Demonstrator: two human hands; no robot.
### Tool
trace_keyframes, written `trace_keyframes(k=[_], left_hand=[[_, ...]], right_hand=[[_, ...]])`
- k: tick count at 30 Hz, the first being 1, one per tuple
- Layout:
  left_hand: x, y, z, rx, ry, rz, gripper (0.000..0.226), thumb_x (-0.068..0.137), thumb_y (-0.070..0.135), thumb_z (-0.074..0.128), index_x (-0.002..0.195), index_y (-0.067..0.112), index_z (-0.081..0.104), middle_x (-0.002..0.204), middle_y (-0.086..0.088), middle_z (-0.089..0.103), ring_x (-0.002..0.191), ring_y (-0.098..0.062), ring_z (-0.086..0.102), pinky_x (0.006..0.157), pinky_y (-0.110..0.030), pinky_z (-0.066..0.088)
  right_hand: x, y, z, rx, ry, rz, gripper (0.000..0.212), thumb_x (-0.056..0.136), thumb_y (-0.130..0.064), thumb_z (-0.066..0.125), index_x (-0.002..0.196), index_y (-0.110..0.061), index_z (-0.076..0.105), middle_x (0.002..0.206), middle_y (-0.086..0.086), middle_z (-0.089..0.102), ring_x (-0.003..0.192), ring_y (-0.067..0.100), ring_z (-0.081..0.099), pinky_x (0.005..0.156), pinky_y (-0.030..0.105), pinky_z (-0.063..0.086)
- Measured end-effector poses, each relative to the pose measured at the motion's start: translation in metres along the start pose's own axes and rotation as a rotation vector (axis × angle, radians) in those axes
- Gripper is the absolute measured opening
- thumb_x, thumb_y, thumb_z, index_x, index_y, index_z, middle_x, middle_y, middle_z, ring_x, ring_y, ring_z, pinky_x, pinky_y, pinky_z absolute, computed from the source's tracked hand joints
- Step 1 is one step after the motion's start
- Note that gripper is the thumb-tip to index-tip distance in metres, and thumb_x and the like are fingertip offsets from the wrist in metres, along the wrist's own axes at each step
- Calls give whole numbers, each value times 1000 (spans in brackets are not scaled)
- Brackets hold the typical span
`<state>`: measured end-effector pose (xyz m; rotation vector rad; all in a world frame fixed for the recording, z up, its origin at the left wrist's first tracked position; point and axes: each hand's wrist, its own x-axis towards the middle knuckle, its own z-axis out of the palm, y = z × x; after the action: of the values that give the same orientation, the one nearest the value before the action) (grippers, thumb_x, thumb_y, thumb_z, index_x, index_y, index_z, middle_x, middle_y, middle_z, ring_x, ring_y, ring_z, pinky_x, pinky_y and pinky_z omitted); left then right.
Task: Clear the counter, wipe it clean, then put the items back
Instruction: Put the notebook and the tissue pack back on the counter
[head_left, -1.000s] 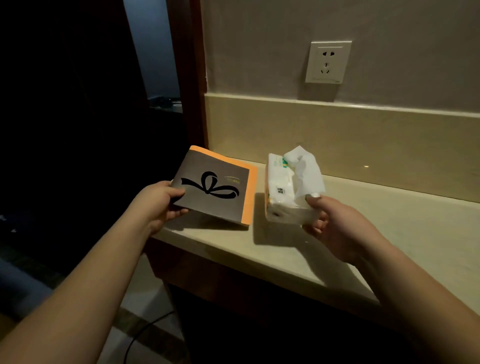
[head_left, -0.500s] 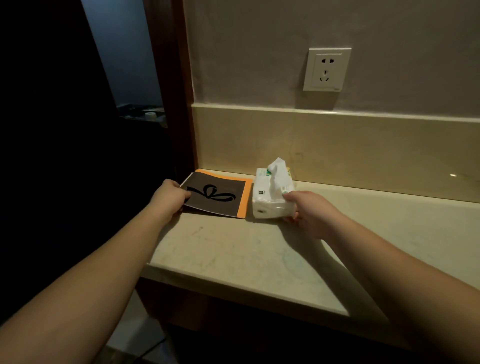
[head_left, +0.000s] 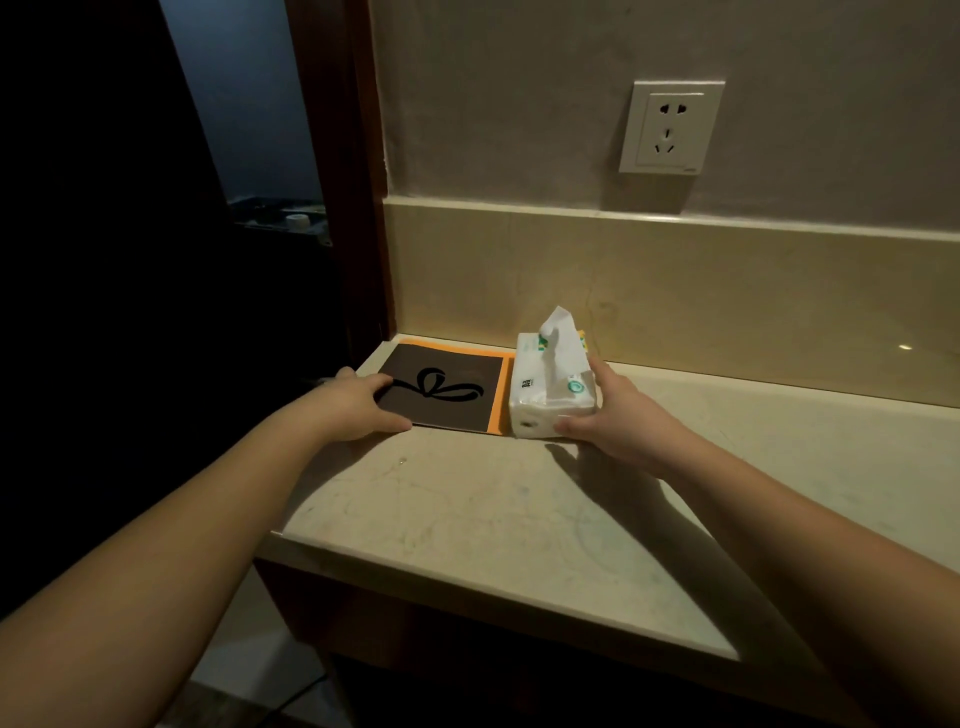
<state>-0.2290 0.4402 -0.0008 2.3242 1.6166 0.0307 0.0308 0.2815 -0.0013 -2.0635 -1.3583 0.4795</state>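
Note:
A flat grey booklet (head_left: 444, 392) with an orange border and a black ribbon drawing lies on the beige stone counter (head_left: 493, 509), in its far left corner against the backsplash. My left hand (head_left: 358, 402) rests on the booklet's left edge, thumb along its near side. Right beside the booklet stands a white tissue pack (head_left: 550, 389) with one tissue sticking up. My right hand (head_left: 618, 421) wraps the pack's right and near side, thumb under the front corner. The pack sits on the counter.
A white wall socket (head_left: 670, 127) is mounted above the backsplash (head_left: 727, 291). A dark wooden door frame (head_left: 358, 182) borders the counter's left end, with a dark room beyond. The counter's front edge runs diagonally toward the lower right.
Both hands have carried the booklet and tissue pack from the counter's front edge to the far left corner and set them down. The hands remain on the items.

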Motion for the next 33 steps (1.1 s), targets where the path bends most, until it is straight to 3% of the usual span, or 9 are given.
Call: trace_keyframes(k=[3, 7, 12, 22, 27, 33], left_hand=[[3, 0, 3, 85, 62, -8, 73, 86, 59, 58, 148, 31, 34, 138, -11, 36, 119, -29, 46, 94, -37, 48], [7, -1, 2, 145, 97, 38, 69, 87, 59, 55, 147, 32, 35, 142, -9, 36, 131, -29, 31, 103, -42, 37], [10, -7, 1, 122, 71, 102, 69, 88, 59, 54, 147, 31, 35, 146, -4, 39, 132, -25, 35, 103, -40, 39], [11, -8, 0, 121, 92, 119, 64, 90, 56, 52, 145, 25, 41, 143, -2, 49, 124, -20, 50, 98, -33, 46], [8, -7, -1, 140, 102, 125, 61, 91, 56, 51, 144, 25, 43, 137, -2, 54, 118, -20, 53, 91, -32, 48], [8, -7, -1, 118, 90, 119, 61, 91, 56, 50, 143, 25, 43, 135, -4, 55, 117, -21, 53, 93, -36, 49]], right_hand=[[0, -6, 2, -124, 11, -61, 59, 80, -33, 70, 134, -27, 47, 121, 2, 59, 95, 19, 56, 75, 29, 43], [1, -12, 4, -146, 20, -78, 45, 81, -28, 67, 124, -21, 55, 111, 1, 65, 89, 19, 56, 71, 29, 41], [8, -19, 10, -150, 1, -82, 39, 82, -27, 64, 119, -23, 56, 102, -2, 67, 84, 17, 57, 66, 28, 40], [14, -28, 18, -181, 35, -67, 42, 84, -27, 63, 124, -17, 54, 112, 6, 65, 83, 19, 50, 67, 28, 37], [9, -22, 16, -192, 60, -84, 30, 83, -26, 61, 113, -23, 56, 94, -3, 63, 81, 18, 57, 57, 26, 38], [20, -19, 23, -203, 64, -44, 36, 83, -32, 62, 117, -21, 57, 103, 0, 67, 83, 19, 58, 66, 30, 44]])
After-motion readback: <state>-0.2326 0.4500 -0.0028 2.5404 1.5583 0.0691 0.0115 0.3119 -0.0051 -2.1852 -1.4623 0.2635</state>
